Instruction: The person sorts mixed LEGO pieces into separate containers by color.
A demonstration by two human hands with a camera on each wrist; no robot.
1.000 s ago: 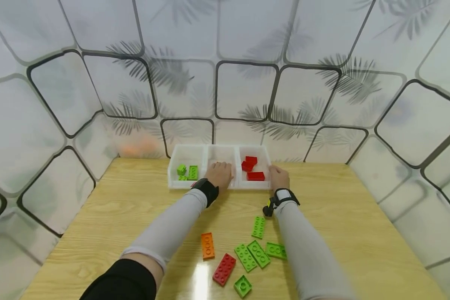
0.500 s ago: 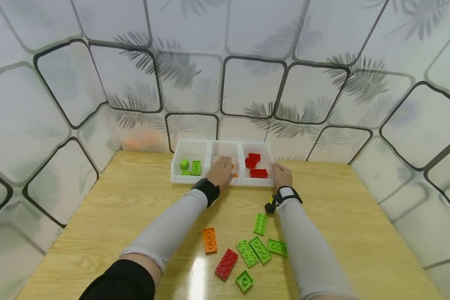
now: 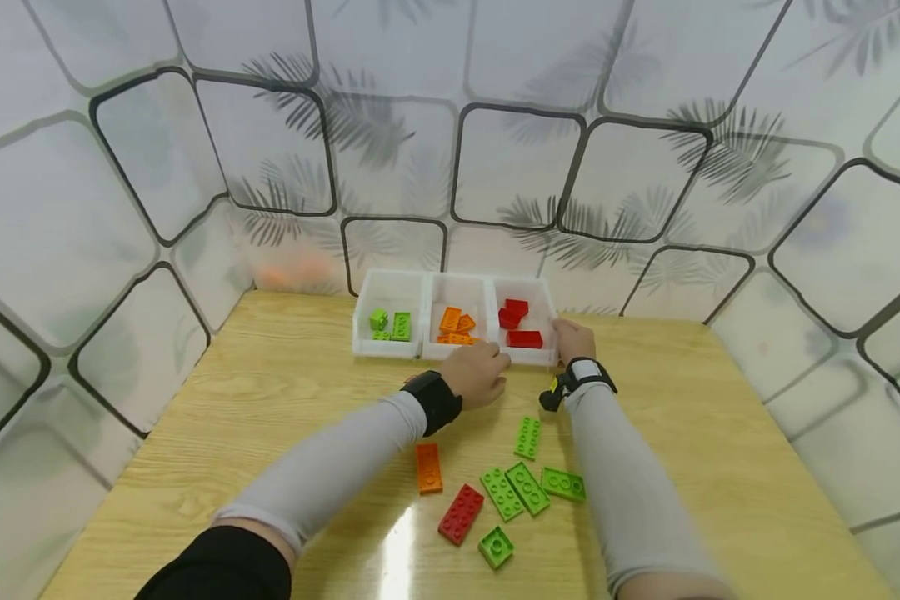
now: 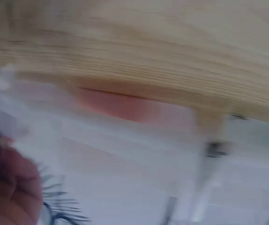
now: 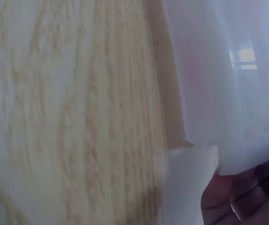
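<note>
My right hand (image 3: 575, 340) grips the right end of a white three-part tray (image 3: 390, 351); the right wrist view shows fingers at the tray's corner (image 5: 226, 164). My left hand (image 3: 476, 373) is in front of the middle and right compartments, its fingers loosely bent near the front rim, with nothing visible in them. The left wrist view is blurred, with the hand at its left edge. Green toy bricks (image 3: 401, 327) lie in the left compartment, orange bricks (image 3: 451, 319) in the middle one, and red bricks (image 3: 525, 339) in the right one.
Loose on the wooden table (image 3: 270, 392) lie an orange brick (image 3: 429, 468), a red brick (image 3: 461, 515), a small square green brick (image 3: 496, 547) and several longer green bricks (image 3: 527, 438). A patterned curtain (image 3: 390, 150) stands behind the tray.
My left hand has come out of the middle compartment toward me and to the right, uncovering the orange bricks. The right hand stays at the tray's right end. The head view has shifted slightly.
</note>
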